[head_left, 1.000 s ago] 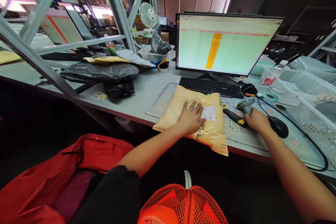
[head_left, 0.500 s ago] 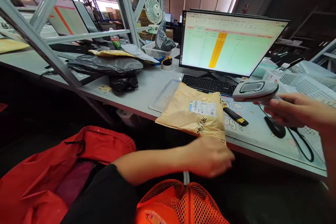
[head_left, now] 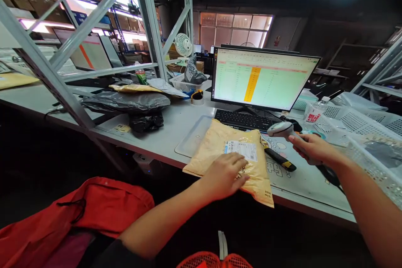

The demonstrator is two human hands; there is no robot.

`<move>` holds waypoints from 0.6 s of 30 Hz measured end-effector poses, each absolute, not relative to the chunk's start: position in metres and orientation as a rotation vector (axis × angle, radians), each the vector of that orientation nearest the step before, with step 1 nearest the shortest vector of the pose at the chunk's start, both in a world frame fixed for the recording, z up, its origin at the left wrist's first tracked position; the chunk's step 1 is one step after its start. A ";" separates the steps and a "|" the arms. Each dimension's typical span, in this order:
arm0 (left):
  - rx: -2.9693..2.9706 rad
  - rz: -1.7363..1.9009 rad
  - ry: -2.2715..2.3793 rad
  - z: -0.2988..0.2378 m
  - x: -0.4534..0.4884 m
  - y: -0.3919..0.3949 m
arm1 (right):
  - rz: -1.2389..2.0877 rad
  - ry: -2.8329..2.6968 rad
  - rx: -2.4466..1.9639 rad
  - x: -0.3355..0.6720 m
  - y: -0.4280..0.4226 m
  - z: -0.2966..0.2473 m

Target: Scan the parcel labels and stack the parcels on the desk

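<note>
While my left hand (head_left: 222, 178) rests palm-down on the yellow parcel (head_left: 205, 150), fingers slightly spread and pinching nothing, my right hand (head_left: 317, 149) is wrapped round the handle of the grey scanner (head_left: 280, 129) and holds it above the desk (head_left: 193, 117). The parcel lies under my left palm, its near side jutting past the desk edge toward me. Its label (head_left: 243, 150) is already on and faces up, just beyond my left fingers; as I judge it, nothing shows whether a scan is done or left. The scanner's long axis runs from my right fist forward and leftward, head leading; the label's runs crosswise, and the parcel looks too nearly square for me to tell. Between my hands lies a cutter (head_left: 279, 160); beyond them, the keyboard (head_left: 230, 118), then the monitor (head_left: 232, 86)
</note>
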State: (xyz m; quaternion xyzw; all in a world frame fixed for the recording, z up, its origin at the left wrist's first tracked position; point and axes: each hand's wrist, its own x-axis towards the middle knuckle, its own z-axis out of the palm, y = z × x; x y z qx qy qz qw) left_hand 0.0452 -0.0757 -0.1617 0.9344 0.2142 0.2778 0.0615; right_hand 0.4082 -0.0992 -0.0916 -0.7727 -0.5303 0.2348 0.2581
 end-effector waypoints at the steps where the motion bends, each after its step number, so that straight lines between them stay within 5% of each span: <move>1: 2.850 0.800 0.774 -0.163 0.044 -0.065 | 0.706 -1.390 -2.100 0.416 -0.099 -0.097; 6: 2.975 0.475 1.006 -0.197 0.055 -0.051 | 0.855 -1.373 -2.002 0.426 -0.111 -0.093; 18: 2.971 0.317 0.993 -0.219 0.061 -0.068 | 1.059 -2.006 -1.786 0.358 -0.112 -0.038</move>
